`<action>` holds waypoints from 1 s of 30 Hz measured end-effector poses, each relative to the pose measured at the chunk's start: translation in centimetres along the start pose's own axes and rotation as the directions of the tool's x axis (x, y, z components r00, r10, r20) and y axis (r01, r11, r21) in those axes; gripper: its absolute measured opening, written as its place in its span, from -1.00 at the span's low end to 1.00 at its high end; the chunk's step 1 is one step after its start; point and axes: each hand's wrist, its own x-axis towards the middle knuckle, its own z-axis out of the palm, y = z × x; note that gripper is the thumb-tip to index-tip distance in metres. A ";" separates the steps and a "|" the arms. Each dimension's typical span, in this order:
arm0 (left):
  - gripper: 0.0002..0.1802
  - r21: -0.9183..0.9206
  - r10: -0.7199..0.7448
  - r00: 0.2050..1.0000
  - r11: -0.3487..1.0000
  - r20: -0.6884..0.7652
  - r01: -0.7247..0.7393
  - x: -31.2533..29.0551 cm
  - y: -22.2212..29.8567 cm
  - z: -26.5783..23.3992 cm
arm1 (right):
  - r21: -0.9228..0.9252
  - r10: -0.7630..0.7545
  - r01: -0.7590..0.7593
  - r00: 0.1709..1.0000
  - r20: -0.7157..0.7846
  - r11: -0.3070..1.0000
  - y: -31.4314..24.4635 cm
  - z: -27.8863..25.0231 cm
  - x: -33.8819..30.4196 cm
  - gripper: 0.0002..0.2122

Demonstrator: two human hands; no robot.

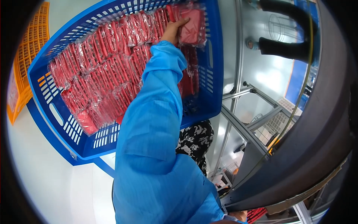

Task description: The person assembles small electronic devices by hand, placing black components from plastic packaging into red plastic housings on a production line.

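My left hand (174,30) reaches into a blue plastic basket (214,74), closed on a flat red pouch in clear plastic wrap (192,28). The thumb lies across the pouch's face; the other fingers are behind it. Rows of similar wrapped red pouches (108,71) stand on edge, packed side by side along the basket. More pouches (190,74) lie at its right end, partly behind my blue sleeve. Only a bit of my right hand (238,215) shows at the lower edge, beside several red packets (256,215); its fingers cannot be made out.
An orange plastic crate (31,44) stands left of the basket. On the right are a metal frame (238,119) and a wide dark curved surface (298,149). Another person's dark-trousered legs (283,48) show at the upper right. Black-and-white patterned cloth (197,140) hangs below the basket.
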 end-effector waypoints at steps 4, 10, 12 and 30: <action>-0.61 0.043 0.107 0.991 0.994 -0.079 -0.103 -0.2 -0.6 1.9 | 0.009 0.015 -0.015 1.000 -0.021 1.000 0.7 0.1 0.0 -0.76; -0.58 -0.101 -0.141 0.989 0.984 0.042 0.144 -0.2 -1.2 0.8 | 0.019 0.036 -0.035 0.997 -0.067 0.999 0.6 0.4 0.4 -0.77; -0.60 -0.177 -0.175 0.984 0.968 0.043 0.180 -0.6 -1.7 0.4 | 0.016 0.044 -0.042 0.996 -0.078 0.999 0.6 0.2 0.5 -0.77; -0.53 -0.251 -0.008 1.000 0.968 -0.002 0.007 -15.2 -1.5 -3.8 | -0.021 -0.092 0.092 0.898 -0.431 0.996 -4.3 2.0 5.8 -0.91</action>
